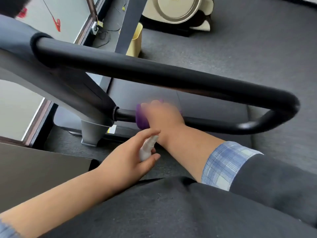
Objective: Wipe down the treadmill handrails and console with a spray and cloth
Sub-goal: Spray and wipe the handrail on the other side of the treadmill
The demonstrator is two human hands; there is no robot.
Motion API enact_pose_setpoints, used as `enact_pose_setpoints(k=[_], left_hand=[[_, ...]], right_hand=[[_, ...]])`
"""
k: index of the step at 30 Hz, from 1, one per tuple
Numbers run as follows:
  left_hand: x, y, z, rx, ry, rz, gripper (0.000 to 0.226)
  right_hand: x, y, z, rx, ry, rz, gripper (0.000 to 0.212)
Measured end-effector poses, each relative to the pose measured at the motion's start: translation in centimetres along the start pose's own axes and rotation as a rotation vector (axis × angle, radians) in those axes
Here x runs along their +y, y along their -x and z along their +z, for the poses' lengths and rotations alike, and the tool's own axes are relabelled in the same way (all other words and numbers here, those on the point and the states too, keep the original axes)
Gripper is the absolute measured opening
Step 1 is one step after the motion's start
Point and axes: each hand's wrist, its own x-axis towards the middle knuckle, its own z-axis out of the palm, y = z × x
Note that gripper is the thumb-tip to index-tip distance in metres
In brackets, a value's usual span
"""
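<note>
A black looped treadmill handrail (171, 74) runs from the grey upright (68, 90) at left to a bend at right, then back along a lower bar (214, 123). My right hand (163, 114), blurred by motion, presses a purple cloth (141, 117) around that lower bar close to where it meets the upright. Just below, my left hand (130, 157) grips a small white spray bottle (147, 149), nozzle pointing up toward the right wrist. The console is out of view.
The dark treadmill deck (197, 107) lies under the rail. A pale yellow bin (136, 40) stands beyond it beside a dark post (130, 23), and a cream round machine (180, 9) sits at the top. Windows line the left side.
</note>
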Motion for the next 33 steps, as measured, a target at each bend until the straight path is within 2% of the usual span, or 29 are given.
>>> enact_pose_setpoints(k=[10, 16, 20, 23, 28, 30, 33], left_hand=[[4.8, -0.2, 8.9, 0.031, 0.065, 0.029, 0.056], [7.2, -0.1, 12.5, 0.051, 0.063, 0.028, 0.055], [8.7, 0.2, 14.0, 0.081, 0.060, 0.012, 0.054], [9.7, 0.6, 14.5, 0.108, 0.036, 0.003, 0.055], [11.4, 1.2, 15.1, 0.145, -0.016, -0.014, 0.055], [12.1, 1.3, 15.3, 0.150, -0.033, -0.011, 0.055], [12.8, 1.2, 15.6, 0.152, -0.040, -0.014, 0.056]], right_hand=[[9.8, 7.2, 0.6, 0.076, 0.089, 0.045, 0.090], [15.3, 12.1, 0.3, 0.073, 0.197, 0.068, 0.098], [15.9, 13.8, -1.2, -0.030, 0.239, 0.046, 0.103], [14.4, 12.9, -3.8, -0.106, 0.335, 0.008, 0.092], [12.4, 11.8, -7.8, -0.106, 0.696, -0.164, 0.052], [13.4, 11.6, -8.7, -0.184, 0.792, -0.162, 0.050], [15.3, 12.1, -8.2, -0.354, 0.784, -0.083, 0.037]])
